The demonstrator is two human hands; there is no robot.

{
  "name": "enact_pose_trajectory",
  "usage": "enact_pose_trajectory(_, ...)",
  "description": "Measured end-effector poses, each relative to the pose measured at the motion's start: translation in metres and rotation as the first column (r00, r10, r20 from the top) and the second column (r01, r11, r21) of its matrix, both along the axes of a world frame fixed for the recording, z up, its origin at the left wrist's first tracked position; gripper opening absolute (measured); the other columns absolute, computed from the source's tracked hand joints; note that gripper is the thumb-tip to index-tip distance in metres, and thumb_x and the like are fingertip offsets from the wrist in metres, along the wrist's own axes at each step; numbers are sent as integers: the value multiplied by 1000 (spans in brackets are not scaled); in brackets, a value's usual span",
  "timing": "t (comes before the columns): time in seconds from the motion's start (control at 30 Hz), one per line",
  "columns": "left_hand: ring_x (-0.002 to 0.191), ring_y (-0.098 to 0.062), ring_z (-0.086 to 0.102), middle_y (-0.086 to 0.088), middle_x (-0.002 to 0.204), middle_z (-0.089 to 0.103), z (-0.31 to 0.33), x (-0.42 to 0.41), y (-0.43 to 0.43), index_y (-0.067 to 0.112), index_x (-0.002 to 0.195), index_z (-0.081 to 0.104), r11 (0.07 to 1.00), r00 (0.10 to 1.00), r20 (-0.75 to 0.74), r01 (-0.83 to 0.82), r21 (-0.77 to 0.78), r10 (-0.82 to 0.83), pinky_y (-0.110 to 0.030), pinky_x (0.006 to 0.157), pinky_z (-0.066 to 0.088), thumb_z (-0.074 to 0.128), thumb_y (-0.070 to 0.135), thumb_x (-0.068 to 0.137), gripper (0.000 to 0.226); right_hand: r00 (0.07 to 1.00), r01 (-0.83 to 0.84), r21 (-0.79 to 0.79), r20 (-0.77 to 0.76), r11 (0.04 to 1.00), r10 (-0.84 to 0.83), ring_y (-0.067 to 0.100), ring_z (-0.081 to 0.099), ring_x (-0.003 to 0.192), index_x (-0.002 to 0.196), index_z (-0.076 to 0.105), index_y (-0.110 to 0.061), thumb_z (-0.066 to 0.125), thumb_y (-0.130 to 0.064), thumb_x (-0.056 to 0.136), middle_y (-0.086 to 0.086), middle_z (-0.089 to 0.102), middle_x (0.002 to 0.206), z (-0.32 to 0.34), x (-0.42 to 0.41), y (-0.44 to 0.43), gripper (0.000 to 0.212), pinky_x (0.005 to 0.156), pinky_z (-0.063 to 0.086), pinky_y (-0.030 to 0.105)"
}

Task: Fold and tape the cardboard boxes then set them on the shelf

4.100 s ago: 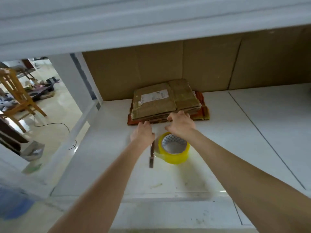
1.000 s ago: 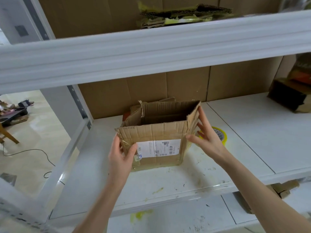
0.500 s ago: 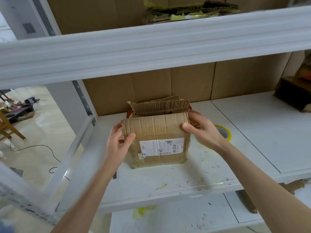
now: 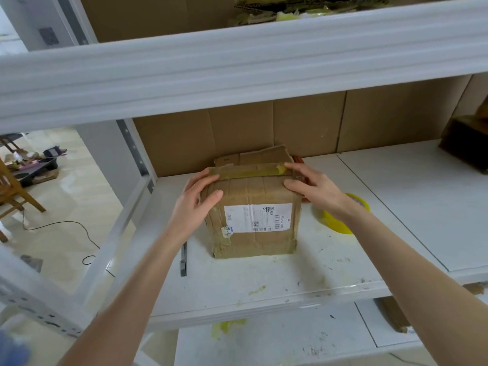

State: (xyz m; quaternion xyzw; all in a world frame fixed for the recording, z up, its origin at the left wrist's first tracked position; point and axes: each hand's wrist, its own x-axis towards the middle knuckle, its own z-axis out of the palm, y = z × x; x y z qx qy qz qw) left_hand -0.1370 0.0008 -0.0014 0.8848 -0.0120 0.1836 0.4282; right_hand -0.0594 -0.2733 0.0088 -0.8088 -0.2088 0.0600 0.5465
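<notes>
A brown cardboard box [image 4: 261, 233] with a white shipping label stands upright on the white shelf [image 4: 264, 283]. Its near top flaps are folded down; one rear flap still sticks up behind. My left hand [image 4: 195, 204] grips the box's top left corner, fingers over the top edge and thumb on the front. My right hand [image 4: 314, 188] grips the top right corner the same way. A yellow tape roll [image 4: 340, 223] lies on the shelf just right of the box, partly hidden by my right wrist.
A dark box cutter [image 4: 183, 260] lies on the shelf left of the box. Flattened cardboard rests behind the box. A dark box [image 4: 464, 143] sits far right. The shelf beam above [image 4: 237, 62] hangs low; cardboard scraps lie on the upper shelf.
The flat box was taken from the pile, opened up and stood on the shelf. Its top flaps have since been folded down, and both hands moved up to the top corners.
</notes>
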Motion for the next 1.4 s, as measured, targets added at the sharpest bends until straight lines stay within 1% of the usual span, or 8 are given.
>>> enact_pose_trajectory(0.07,126,5,31,18,143,32,-3,-1,-7,28,132,51,999,999,28,-35,-40,36,-31,111,30,57,30,93,39,998,-49,-8,-31,999,49,13,50,117,143,39,-38,68,-47,82,-9,48,133,-3,-2,0,68,79,50,23)
enact_pose_trajectory(0.17,125,7,29,17,148,29,-2,0,-20,25,139,44,997,994,64,-83,2,83,-17,103,25,57,34,92,49,997,-71,22,-28,997,72,18,43,132,147,32,-37,75,-46,73,-6,41,146,-10,-6,-3,86,103,45,42)
enact_pose_trajectory(0.4,115,20,35,17,136,39,-8,-9,-45,23,131,55,999,989,149,-12,44,6,8,82,26,65,44,82,54,996,-83,-9,-20,996,83,9,43,130,129,28,-72,81,-60,58,-26,39,136,-2,-2,-37,89,98,47,34)
enact_pose_trajectory(0.6,116,0,40,17,129,36,-2,-13,-46,27,124,55,972,995,88,-66,226,47,-28,91,43,55,67,75,63,990,-130,-183,-75,974,118,18,60,105,122,37,-69,80,-49,62,-9,41,132,6,4,-42,77,78,60,34)
enact_pose_trajectory(0.73,139,-21,26,3,144,37,21,-6,-58,24,122,57,783,982,165,-173,597,91,-46,106,34,40,73,75,70,990,-143,-185,-42,972,138,10,49,116,121,43,-59,83,-42,68,-11,44,133,10,8,-44,69,65,52,11)
enact_pose_trajectory(0.87,145,-14,16,9,156,24,27,4,-74,36,144,34,665,1000,27,-14,747,-8,-39,117,9,12,76,78,80,990,-140,-232,-14,963,141,5,43,119,127,43,-55,82,-47,68,-14,45,134,11,13,-41,71,62,48,9)
enact_pose_trajectory(1.1,143,-11,22,10,154,28,21,10,-66,35,147,30,621,999,-13,41,783,-49,-38,119,13,5,75,77,84,993,-101,-244,34,965,112,6,46,116,133,43,-51,75,-67,54,-16,47,134,5,11,-38,86,84,38,15)
enact_pose_trajectory(1.4,135,-21,39,3,147,43,17,10,-51,27,142,44,653,994,65,6,757,-84,-37,113,22,25,73,83,78,990,-101,-216,78,971,120,11,46,125,145,38,-35,78,-44,75,-8,44,142,1,7,-25,81,106,40,31)
